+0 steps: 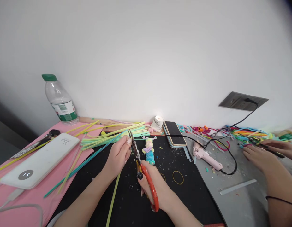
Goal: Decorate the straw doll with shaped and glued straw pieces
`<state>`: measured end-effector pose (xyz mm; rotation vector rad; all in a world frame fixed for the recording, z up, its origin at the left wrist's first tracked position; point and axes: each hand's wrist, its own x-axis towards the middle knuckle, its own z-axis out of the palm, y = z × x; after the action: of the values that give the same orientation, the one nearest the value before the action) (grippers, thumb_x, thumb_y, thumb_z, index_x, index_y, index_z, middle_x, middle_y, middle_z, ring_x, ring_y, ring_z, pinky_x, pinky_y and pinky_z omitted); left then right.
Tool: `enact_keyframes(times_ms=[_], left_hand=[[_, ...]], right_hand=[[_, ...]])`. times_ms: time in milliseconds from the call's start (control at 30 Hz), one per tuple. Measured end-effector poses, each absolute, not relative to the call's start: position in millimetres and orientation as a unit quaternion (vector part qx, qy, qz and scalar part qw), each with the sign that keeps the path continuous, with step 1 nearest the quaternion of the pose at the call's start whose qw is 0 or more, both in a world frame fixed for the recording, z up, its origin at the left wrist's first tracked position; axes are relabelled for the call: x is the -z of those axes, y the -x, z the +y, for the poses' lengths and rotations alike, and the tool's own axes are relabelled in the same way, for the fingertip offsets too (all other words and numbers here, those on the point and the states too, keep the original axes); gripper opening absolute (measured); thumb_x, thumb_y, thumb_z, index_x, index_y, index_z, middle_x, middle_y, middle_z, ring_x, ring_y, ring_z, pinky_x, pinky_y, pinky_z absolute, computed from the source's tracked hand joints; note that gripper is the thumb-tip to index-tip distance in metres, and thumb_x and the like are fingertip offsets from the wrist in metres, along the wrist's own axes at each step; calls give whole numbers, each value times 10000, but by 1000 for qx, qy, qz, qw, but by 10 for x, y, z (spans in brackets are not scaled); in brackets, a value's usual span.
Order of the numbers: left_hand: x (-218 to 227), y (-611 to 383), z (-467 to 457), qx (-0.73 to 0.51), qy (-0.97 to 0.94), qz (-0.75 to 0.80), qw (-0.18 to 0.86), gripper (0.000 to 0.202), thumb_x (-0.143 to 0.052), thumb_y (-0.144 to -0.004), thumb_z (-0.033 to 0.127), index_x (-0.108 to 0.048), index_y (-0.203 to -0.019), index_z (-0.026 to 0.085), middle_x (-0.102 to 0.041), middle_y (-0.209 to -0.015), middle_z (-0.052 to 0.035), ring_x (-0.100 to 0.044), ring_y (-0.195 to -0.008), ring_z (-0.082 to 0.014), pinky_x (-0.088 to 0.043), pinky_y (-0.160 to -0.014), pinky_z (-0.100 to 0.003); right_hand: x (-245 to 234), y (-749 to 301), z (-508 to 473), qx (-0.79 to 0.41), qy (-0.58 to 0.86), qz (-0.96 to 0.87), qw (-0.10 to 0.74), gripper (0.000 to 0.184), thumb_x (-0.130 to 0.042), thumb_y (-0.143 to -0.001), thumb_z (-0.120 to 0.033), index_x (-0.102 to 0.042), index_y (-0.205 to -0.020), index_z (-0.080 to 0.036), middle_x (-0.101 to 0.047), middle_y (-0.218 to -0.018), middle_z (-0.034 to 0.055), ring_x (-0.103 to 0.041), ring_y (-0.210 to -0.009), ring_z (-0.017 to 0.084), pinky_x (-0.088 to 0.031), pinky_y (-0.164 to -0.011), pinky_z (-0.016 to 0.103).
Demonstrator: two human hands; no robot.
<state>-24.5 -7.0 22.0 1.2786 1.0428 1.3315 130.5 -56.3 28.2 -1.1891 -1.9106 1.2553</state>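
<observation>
My left hand (119,151) is closed in a pinch, its fingertips beside the scissor blades. A yellow-green pipe cleaner (114,195) runs down from beneath that hand; its upper end is hidden by the fingers. In my right hand (152,183) are scissors (153,190) with orange-red handles, their blades slightly apart and pointing up by my left thumb. Just beyond the right hand lies a small pipe-cleaner doll (149,151) with a turquoise lower body and a lilac collar. Bundled green and yellow pipe cleaners (117,135) spread behind my left hand.
On the black mat (183,201) lies a rubber band (178,177). A phone (175,135), a pink glue gun (207,157) and its cable are to the right. Left are a white power bank (41,160) and a bottle (62,101). A co-worker's hands (259,156) work at far right.
</observation>
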Motion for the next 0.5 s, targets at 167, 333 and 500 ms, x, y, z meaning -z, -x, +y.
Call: enact_keyframes(times_ms=[167, 333, 500], left_hand=[[-220, 237, -98, -525, -549, 439, 480, 341, -376, -924, 413, -331, -650, 215, -304, -439, 83, -297, -382, -78, -228, -386, -217], [-205, 226, -106, -526, -554, 438, 474, 343, -368, -925, 410, -318, -645, 218, -305, -443, 81, -304, -378, -81, -224, -388, -228], [-200, 202, -117, -533, -558, 442, 457, 343, -358, -932, 399, -321, -644, 216, -305, -438, 82, -306, -383, -81, -239, -399, -225]], right_hand=[[-258, -1293, -564, -462, 436, -717, 288, 382, -379, -893, -547, -407, -760, -190, -382, -605, -41, -338, -509, 91, -299, -451, 237], [-151, -1278, -551, -459, 446, -703, 310, 379, -421, -879, -544, -382, -734, -197, -339, -584, -48, -307, -491, 82, -273, -429, 227], [-142, -1275, -558, -452, 447, -708, 307, 357, -427, -882, -515, -348, -728, -203, -324, -593, -53, -287, -506, 83, -269, -437, 226]])
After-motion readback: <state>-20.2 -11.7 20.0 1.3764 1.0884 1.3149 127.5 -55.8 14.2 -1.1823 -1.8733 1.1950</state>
